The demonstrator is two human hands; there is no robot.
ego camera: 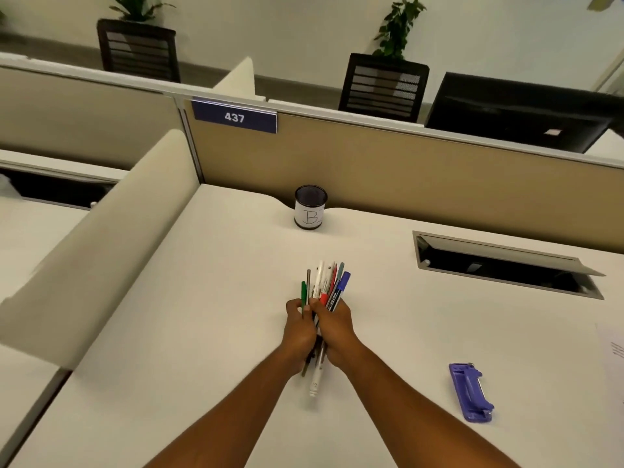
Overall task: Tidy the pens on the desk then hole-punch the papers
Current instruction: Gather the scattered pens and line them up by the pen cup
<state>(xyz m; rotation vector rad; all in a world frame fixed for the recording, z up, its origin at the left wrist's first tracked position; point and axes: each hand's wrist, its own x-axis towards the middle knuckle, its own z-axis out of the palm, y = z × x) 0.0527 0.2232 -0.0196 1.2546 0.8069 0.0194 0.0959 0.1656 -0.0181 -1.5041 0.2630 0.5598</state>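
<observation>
Both grips, left hand (300,327) and right hand (336,327), clamp one bundle of pens (326,288) mid-table; pen cup (310,207) at the far edge looks unfilled; hole punch (470,391) and papers (613,352) apparently untouched.

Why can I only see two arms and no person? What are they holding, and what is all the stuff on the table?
The camera sits on the person's head and looks forward and down, so you see what they see: their own two arms reaching out, not their face. There is just this one picture, and no machine.

The left hand and the right hand are pressed together around a bundle of pens, gripping it in the middle. The pens stick out above and below the hands.

They are over a white desk. At the back stands a black cup with a paper label marked B; from here I can see no pens sticking out of it. On the right lies a purple hole punch, and at the far right edge peeks a sheet of paper. The dark slot in the desk is an open flap.
</observation>
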